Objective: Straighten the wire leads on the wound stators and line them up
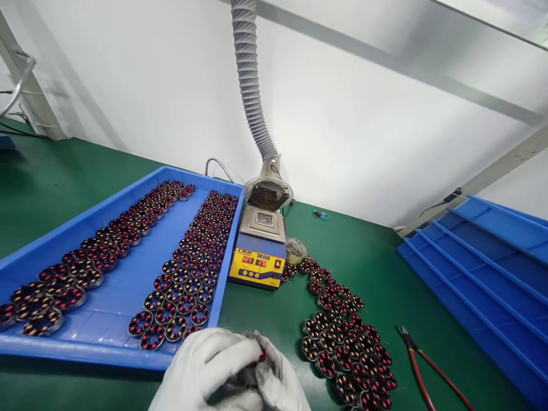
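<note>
Both hands, in white gloves, are together at the bottom centre of the head view. My left hand (205, 371) is curled, its fingers reaching across to my right hand (280, 377). Between the fingers shows a small red-wound piece of a motor stator (262, 354); most of it is hidden by the gloves. To the left, a blue tray (115, 285) holds rows of similar ring-shaped stators with red and copper-coloured coils. A loose cluster of stators (342, 357) lies on the green table to the right of my hands.
A solder pot (257, 268) with lit red digits stands behind my hands, under a fume hose (250, 80). Near it sits a small round container (295, 248). Red-handled cutters (417, 365) lie at right, before stacked blue trays (483, 274).
</note>
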A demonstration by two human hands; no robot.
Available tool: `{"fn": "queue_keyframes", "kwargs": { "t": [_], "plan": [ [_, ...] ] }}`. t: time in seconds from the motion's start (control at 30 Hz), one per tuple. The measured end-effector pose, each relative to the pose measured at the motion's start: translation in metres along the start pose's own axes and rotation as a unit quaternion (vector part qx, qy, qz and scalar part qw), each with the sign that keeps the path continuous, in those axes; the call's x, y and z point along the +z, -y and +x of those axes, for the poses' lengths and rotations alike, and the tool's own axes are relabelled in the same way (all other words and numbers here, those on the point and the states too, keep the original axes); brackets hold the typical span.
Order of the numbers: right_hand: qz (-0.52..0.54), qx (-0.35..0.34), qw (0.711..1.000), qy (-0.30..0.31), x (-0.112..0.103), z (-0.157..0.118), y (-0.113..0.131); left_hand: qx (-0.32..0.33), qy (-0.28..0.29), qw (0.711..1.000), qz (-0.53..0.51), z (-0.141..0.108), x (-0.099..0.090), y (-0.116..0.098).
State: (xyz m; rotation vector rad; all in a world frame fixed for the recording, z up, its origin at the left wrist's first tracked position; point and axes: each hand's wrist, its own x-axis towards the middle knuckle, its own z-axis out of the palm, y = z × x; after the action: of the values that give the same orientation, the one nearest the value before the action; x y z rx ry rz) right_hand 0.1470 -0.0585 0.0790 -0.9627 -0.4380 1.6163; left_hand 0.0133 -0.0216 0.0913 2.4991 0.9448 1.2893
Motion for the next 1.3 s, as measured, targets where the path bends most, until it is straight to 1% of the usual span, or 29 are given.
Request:
{"fn": "queue_keyframes", "kwargs": {
  "t": [0.07,0.13,0.2,0.27,0.33,0.37,0.43,0.5,0.53,0.63,0.67,0.7,0.77,0.83,0.9,0.93,1.0,1.03,1.07,1.1,1.13,1.2,1.27,1.3],
  "plan": [
    [0.057,0.035,0.998,0.015,-0.002,0.002,0.001,-0.022,0.023,0.996,-0.079,0.007,-0.002,0.0],
    [0.107,0.07,0.991,0.039,-0.004,0.003,0.003,-0.066,0.032,0.987,-0.146,0.008,-0.002,0.004],
    [0.13,0.102,0.983,0.075,-0.005,0.002,0.007,-0.126,0.026,0.971,-0.204,0.005,-0.001,0.01],
    [0.133,0.123,0.978,0.103,-0.005,0.001,0.011,-0.189,0.002,0.952,-0.241,-0.001,0.0,0.015],
    [0.128,0.127,0.978,0.104,-0.004,-0.001,0.014,-0.259,-0.02,0.933,-0.251,-0.007,-0.001,0.015],
    [0.121,0.12,0.981,0.098,-0.003,-0.002,0.015,-0.274,-0.014,0.929,-0.248,-0.008,-0.002,0.013],
    [0.099,0.097,0.987,0.083,-0.001,-0.003,0.016,-0.249,0.032,0.937,-0.243,-0.008,-0.002,0.007],
    [0.08,0.081,0.991,0.074,0.001,-0.004,0.017,-0.184,0.078,0.951,-0.235,-0.006,-0.001,0.003],
    [0.074,0.078,0.991,0.073,0.001,-0.004,0.017,-0.155,0.085,0.957,-0.229,-0.005,0.0,0.002],
    [0.058,0.068,0.993,0.073,0.003,-0.005,0.018,-0.116,0.043,0.965,-0.231,-0.003,0.005,0.002],
    [0.052,0.062,0.994,0.073,0.004,-0.005,0.019,-0.125,0.029,0.961,-0.246,-0.004,0.007,0.001],
    [0.049,0.058,0.994,0.073,0.004,-0.006,0.019,-0.152,0.018,0.95,-0.271,-0.004,0.008,0.0],
    [0.056,0.068,0.993,0.075,0.005,-0.005,0.017,-0.221,0.006,0.917,-0.333,-0.004,0.01,-0.003],
    [0.064,0.093,0.99,0.085,0.004,-0.004,0.014,-0.279,0.002,0.882,-0.381,-0.001,0.01,-0.005],
    [0.066,0.112,0.987,0.094,0.002,-0.004,0.012,-0.309,-0.003,0.861,-0.405,0.005,0.008,-0.004],
    [0.068,0.112,0.987,0.094,0.0,-0.004,0.011,-0.325,-0.014,0.85,-0.414,0.007,0.006,-0.002],
    [0.082,0.096,0.988,0.084,-0.003,-0.004,0.011,-0.367,-0.058,0.83,-0.417,0.009,0.004,0.001],
    [0.09,0.086,0.989,0.076,-0.004,-0.004,0.011,-0.377,-0.086,0.827,-0.409,0.008,0.003,0.001],
    [0.096,0.075,0.99,0.067,-0.004,-0.004,0.011,-0.375,-0.105,0.831,-0.397,0.007,0.003,0.001],
    [0.097,0.066,0.991,0.059,-0.004,-0.004,0.011,-0.37,-0.109,0.84,-0.381,0.006,0.003,-0.001],
    [0.095,0.058,0.992,0.053,-0.002,-0.004,0.011,-0.36,-0.098,0.853,-0.365,0.004,0.005,-0.003],
    [0.094,0.05,0.993,0.043,0.002,-0.004,0.009,-0.334,-0.053,0.873,-0.351,0.004,0.007,-0.009],
    [0.099,0.058,0.992,0.048,0.005,-0.004,0.009,-0.338,-0.034,0.869,-0.36,0.007,0.008,-0.014],
    [0.102,0.068,0.991,0.057,0.006,-0.004,0.009,-0.339,-0.047,0.863,-0.372,0.01,0.007,-0.014]
  ]
}}
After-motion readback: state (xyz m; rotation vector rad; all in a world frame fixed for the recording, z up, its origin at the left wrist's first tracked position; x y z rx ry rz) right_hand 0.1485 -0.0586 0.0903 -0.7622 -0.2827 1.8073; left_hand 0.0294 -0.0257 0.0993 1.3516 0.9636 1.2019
